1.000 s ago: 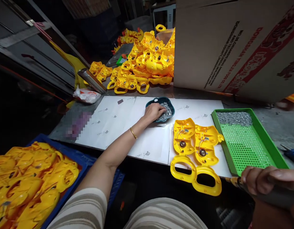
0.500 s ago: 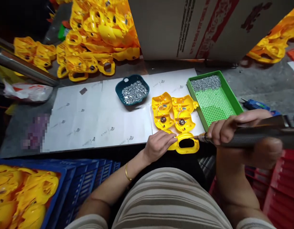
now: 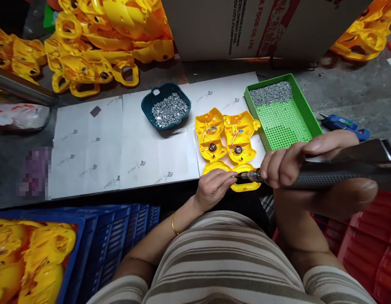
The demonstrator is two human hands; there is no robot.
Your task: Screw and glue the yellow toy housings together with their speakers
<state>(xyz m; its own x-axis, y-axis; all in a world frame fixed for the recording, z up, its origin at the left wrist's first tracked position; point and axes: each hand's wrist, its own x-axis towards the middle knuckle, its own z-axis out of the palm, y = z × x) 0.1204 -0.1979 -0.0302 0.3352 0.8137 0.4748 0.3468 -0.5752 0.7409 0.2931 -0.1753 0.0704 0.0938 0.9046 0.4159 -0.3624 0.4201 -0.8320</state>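
Note:
My right hand (image 3: 309, 169) is wrapped around a dark electric screwdriver (image 3: 337, 173), held level with its bit pointing left. My left hand (image 3: 214, 188) is closed in a pinch at the bit's tip, on a small metal screw (image 3: 233, 176) that is mostly hidden by the fingers. Beneath the hands, at the board's front edge, lie yellow plastic handle pieces (image 3: 249, 186), partly covered. Just behind them two yellow shell halves (image 3: 211, 126) lie with their insides up, showing wires and a round speaker (image 3: 238, 150) in the right-hand one.
A dark teal bowl (image 3: 147, 110) of small metal screws stands on the white board (image 3: 97, 156). To the right is a green perforated tray (image 3: 304, 116) with more screws, then blue-handled pliers (image 3: 339, 121). Yellow shells (image 3: 113, 38) pile up behind, beside a carton (image 3: 208, 33). Blue crates (image 3: 106, 236) stand left.
The screwdriver has moved left, so its bit now meets my left fingertips over the handle piece. The whole view has shifted slightly, with the bench things appearing higher and further left.

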